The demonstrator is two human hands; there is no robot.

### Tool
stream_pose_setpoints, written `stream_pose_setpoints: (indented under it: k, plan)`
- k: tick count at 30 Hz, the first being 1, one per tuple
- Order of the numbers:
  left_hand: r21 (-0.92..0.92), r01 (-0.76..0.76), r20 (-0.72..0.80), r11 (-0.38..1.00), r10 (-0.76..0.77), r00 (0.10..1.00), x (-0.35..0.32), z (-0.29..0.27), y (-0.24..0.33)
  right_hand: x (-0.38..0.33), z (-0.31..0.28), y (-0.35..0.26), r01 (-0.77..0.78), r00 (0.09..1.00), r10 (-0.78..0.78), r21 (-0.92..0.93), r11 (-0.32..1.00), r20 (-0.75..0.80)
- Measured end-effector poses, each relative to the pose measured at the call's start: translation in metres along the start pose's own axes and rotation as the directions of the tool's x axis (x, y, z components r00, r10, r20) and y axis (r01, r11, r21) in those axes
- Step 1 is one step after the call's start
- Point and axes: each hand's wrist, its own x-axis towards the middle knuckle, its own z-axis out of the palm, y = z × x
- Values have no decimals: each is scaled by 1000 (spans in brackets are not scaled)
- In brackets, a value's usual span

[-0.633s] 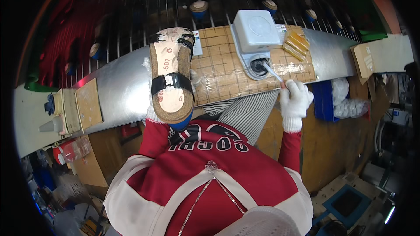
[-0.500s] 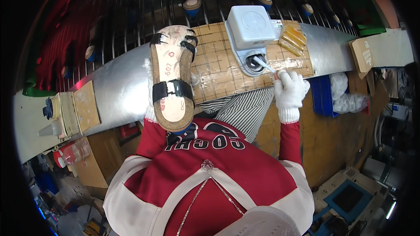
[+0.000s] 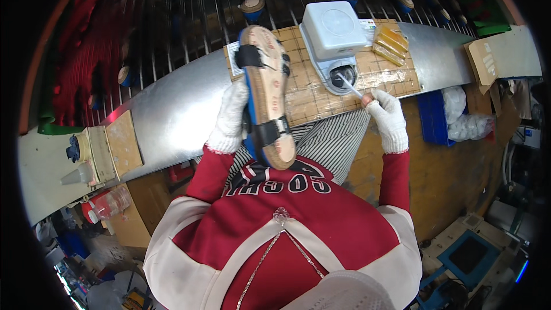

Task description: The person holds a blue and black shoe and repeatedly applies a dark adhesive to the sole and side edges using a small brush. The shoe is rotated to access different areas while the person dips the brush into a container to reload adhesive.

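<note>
My gloved left hand grips a sandal on a blue last from its left side. The sandal is bottom up, tilted, its pale underside and dark straps showing; my fingertips are hidden behind it. In my gloved right hand, thumb and fingers close on the handle of a brush. The far end of that brush dips into the round cup at the front of a whitish plastic dispenser.
Cardboard covers part of the metal bench. Yellowish blocks lie right of the dispenser. Behind the bench, a rack of metal rods carries several shoes on lasts. A blue bin with clear bags stands at right.
The sandal has turned onto a tilt and shifted right, baring the blue last and my left hand. My right hand keeps the brush in the cup, its angle slightly changed.
</note>
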Motion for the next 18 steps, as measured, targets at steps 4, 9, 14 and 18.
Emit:
stream_pose_setpoints:
  k: [4, 9, 14, 18]
  plan:
    - [130, -70, 66, 989, 61, 996, 4, 14, 1, -6, 32, -37, 485, 792, -570, -342, 805, -218]
    - [176, -135, 102, 975, 119, 988, -1, 23, 18, -27, 67, -79, 655, 576, -797, -481, 583, -181]
    - [258, -160, 42, 953, 154, 987, -18, 19, 29, -22, 96, -89, 718, 618, -776, -314, 621, -123]
    - [283, -134, 13, 950, 136, 991, -25, 11, 31, -13, 105, -98, 698, 606, -791, -420, 580, -84]
